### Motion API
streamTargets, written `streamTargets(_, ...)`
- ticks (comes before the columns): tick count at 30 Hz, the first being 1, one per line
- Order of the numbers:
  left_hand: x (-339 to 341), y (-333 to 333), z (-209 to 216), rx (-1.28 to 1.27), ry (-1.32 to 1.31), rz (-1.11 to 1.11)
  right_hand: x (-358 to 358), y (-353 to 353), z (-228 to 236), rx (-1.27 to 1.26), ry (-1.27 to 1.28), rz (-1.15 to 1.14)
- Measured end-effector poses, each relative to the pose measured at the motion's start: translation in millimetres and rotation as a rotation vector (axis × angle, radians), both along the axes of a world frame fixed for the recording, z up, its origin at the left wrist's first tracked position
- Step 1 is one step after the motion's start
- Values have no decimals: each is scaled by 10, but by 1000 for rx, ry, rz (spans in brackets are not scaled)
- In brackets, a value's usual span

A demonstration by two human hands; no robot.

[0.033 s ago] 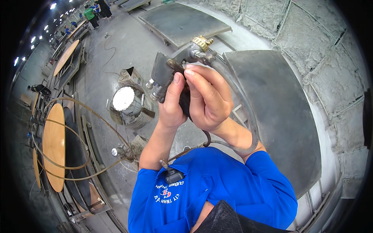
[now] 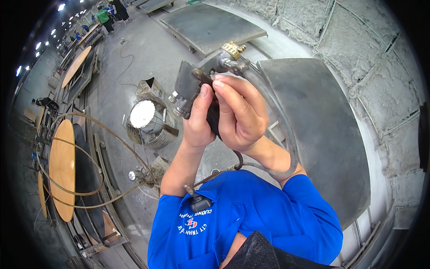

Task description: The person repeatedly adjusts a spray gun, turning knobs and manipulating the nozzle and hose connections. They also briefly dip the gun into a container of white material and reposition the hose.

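A grimy metal spray gun (image 2: 220, 58) with a brass-coloured nozzle end is held up in front of my chest. My left hand (image 2: 199, 119) is closed around its lower body, thumb pointing up along the near side. Beside it, my right hand (image 2: 242, 112) pinches with thumb and forefinger at the middle of the gun. Whatever is between those fingertips is too small and covered to name. A dark flat-sided part (image 2: 184, 78) and metal knobs (image 2: 178, 104) stick out on the gun's left. From the gun, a grey hose (image 2: 289, 134) curves down past my right forearm.
At left stand an open bucket of white liquid (image 2: 142, 114) and a metal can (image 2: 150, 88). Brown hoses (image 2: 112, 127) loop across oval wooden boards (image 2: 62, 168) on a rack. Dark flat tables (image 2: 318, 125) stand at right and ahead (image 2: 215, 27), beside a coated wall (image 2: 358, 54). People (image 2: 105, 19) stand far off.
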State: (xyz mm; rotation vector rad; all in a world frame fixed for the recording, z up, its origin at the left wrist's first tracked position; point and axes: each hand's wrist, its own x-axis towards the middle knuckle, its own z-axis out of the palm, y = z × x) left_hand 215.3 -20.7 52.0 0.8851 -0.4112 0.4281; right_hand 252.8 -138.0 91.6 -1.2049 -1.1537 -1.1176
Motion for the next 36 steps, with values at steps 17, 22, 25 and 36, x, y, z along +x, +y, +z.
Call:
streamTargets(17,30,23,21,107,-52,16,-21,13,42,-16,-42,-117)
streamTargets(22,-12,-85,79,35,-11,132,-49,23,56,-12,-11,-77)
streamTargets(25,-27,-105,89,52,-3,161,-63,-2,33,-26,-42,-100)
streamTargets(36,47,70,-114,81,-118,22,4,-1,-39,-31,-110,-110)
